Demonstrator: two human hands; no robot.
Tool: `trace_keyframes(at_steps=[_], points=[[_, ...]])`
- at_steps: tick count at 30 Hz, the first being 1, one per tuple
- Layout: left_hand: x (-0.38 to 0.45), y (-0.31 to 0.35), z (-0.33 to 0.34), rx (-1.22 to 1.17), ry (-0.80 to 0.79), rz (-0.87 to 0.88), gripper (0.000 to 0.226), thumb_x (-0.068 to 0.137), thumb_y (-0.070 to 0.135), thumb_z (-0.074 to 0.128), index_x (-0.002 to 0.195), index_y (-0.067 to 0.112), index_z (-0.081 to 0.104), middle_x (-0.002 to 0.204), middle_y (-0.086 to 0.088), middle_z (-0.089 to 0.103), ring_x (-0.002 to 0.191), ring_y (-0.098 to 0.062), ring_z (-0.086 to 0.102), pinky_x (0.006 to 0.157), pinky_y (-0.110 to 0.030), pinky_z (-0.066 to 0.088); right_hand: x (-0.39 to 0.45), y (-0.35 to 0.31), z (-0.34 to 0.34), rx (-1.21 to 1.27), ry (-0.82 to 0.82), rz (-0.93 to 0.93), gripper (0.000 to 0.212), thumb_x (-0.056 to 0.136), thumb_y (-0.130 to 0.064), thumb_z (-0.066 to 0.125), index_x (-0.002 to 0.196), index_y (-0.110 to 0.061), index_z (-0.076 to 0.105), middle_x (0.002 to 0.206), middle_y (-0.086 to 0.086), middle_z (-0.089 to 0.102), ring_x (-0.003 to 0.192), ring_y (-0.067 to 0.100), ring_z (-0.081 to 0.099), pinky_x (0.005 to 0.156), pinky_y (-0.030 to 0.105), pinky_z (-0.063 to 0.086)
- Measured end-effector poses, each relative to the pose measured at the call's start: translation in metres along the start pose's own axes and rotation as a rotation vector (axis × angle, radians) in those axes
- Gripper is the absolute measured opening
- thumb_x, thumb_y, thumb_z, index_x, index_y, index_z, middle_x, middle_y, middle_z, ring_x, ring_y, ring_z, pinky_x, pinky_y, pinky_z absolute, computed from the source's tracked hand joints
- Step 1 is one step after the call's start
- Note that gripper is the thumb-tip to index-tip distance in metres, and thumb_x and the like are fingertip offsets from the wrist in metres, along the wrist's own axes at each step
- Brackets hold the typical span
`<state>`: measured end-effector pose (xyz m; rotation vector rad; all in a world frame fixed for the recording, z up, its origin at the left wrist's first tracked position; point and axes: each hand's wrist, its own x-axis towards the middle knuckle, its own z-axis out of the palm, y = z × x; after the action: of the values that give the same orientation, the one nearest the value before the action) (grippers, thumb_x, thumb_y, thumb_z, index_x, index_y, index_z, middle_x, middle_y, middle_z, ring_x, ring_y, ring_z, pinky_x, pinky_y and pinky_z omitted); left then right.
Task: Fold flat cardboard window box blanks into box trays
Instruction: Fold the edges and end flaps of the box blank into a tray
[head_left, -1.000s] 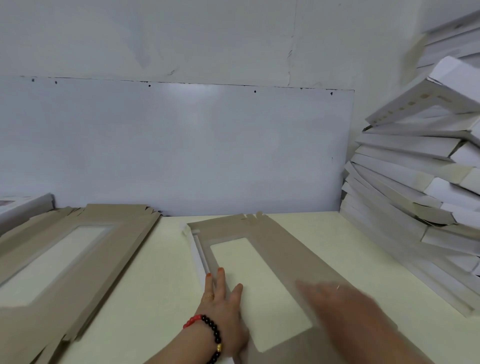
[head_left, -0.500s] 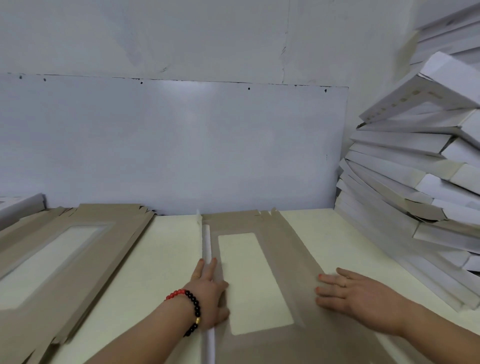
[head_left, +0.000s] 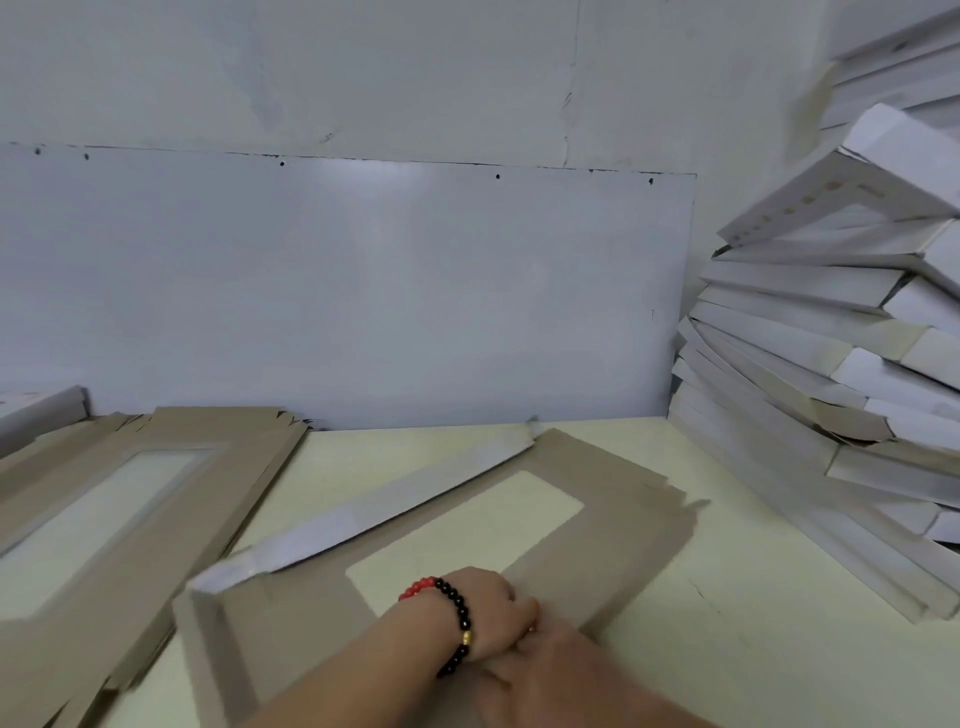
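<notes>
Stack of unfolded blanks (head_left: 130, 499) at 9 o'clock still to do. Current blank (head_left: 519, 525) lies mid-tabletop (head_left: 753, 623): one long flap (head_left: 395, 512) raised, rest flat. Left hand (head_left: 480, 605) and right hand (head_left: 550, 670) press its near edge at 6 o'clock; fingers hidden, grip unclear. Folded trays (head_left: 831, 395) piled at 3 o'clock crowd that side.

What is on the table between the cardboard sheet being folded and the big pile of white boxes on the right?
Nothing: in the head view, only bare table separates the blank from the stacked trays.
</notes>
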<state>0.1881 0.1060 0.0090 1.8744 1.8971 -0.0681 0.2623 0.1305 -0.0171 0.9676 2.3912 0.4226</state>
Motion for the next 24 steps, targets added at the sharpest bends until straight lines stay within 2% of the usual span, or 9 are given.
trace_keyframes(at_steps=[3,6,9,10,12,15,19,21,24], points=[[-0.005,0.008,-0.004,0.033,-0.076,-0.017,0.085,0.069,0.086,0.032,0.109,0.019,0.067,0.113,-0.004,0.065,0.104,-0.023,0.06,0.089,-0.034,0.046,0.022,-0.02,-0.027,0.245,-0.507,0.057,0.054,0.091,-0.05,0.051,0.122,-0.008,0.065,0.121,0.005,0.067,0.11,0.016,0.058,0.092,0.025,0.038],[-0.008,0.007,-0.01,0.07,-0.093,-0.028,0.089,0.066,0.09,0.034,0.107,0.018,0.067,0.11,-0.004,0.066,0.101,-0.024,0.061,0.089,-0.035,0.047,0.031,-0.018,-0.036,0.041,-0.506,0.126,0.059,0.089,-0.057,0.052,0.121,-0.009,0.066,0.119,0.005,0.068,0.108,0.015,0.06,0.093,0.025,0.039],[-0.01,-0.002,-0.008,0.042,-0.067,-0.017,0.083,0.076,0.085,0.027,0.106,0.018,0.066,0.116,-0.006,0.064,0.107,-0.024,0.058,0.089,-0.034,0.043,0.003,-0.01,0.004,-0.051,-0.248,-0.082,0.047,0.1,-0.041,0.044,0.135,-0.011,0.056,0.134,0.002,0.059,0.122,0.014,0.053,0.079,0.016,0.04],[-0.01,-0.005,-0.007,0.029,-0.058,-0.013,0.083,0.078,0.085,0.025,0.107,0.019,0.066,0.119,-0.006,0.063,0.109,-0.024,0.057,0.088,-0.033,0.041,-0.008,-0.003,0.019,-0.015,-0.064,-0.102,0.042,0.102,-0.032,0.041,0.138,-0.013,0.051,0.137,0.004,0.055,0.124,0.02,0.051,0.074,0.017,0.041],[-0.011,-0.007,-0.003,0.011,-0.052,-0.01,0.089,0.074,0.088,0.02,0.111,0.02,0.064,0.121,-0.006,0.062,0.11,-0.024,0.057,0.088,-0.033,0.04,-0.045,0.027,0.045,0.258,0.215,-0.257,0.038,0.099,-0.024,0.041,0.136,-0.021,0.049,0.136,0.007,0.053,0.12,0.029,0.052,0.084,0.029,0.045],[-0.014,-0.004,0.0,0.005,-0.072,-0.003,0.104,0.052,0.099,0.024,0.11,0.022,0.063,0.116,-0.003,0.061,0.102,-0.024,0.056,0.086,-0.035,0.043,-0.076,0.092,0.077,0.294,0.287,-0.148,0.04,0.095,-0.027,0.039,0.134,-0.032,0.048,0.143,-0.008,0.046,0.129,0.019,0.045,0.101,0.032,0.04],[-0.02,0.005,0.003,0.118,-0.047,-0.009,0.107,0.04,0.097,0.05,0.118,0.023,0.058,0.113,0.001,0.056,0.101,-0.022,0.056,0.081,-0.033,0.044,-0.08,0.121,0.093,0.328,0.301,0.019,0.042,0.092,-0.028,0.038,0.132,-0.033,0.05,0.135,-0.012,0.055,0.124,0.014,0.05,0.096,0.029,0.042],[-0.021,0.01,0.009,0.235,-0.044,-0.001,0.102,0.05,0.085,0.062,0.126,0.017,0.053,0.119,-0.005,0.052,0.108,-0.025,0.053,0.088,-0.035,0.046,-0.08,0.119,0.093,0.297,0.302,0.059,0.041,0.09,-0.026,0.039,0.129,-0.032,0.051,0.129,-0.01,0.058,0.118,0.017,0.054,0.091,0.03,0.044],[-0.022,0.016,0.016,0.33,0.0,0.021,0.064,0.078,0.056,0.061,0.126,0.014,0.054,0.121,-0.011,0.055,0.11,-0.029,0.055,0.09,-0.038,0.049,-0.076,0.108,0.087,0.254,0.286,0.097,0.04,0.087,-0.023,0.039,0.124,-0.028,0.052,0.121,-0.005,0.063,0.111,0.024,0.058,0.086,0.033,0.045]])
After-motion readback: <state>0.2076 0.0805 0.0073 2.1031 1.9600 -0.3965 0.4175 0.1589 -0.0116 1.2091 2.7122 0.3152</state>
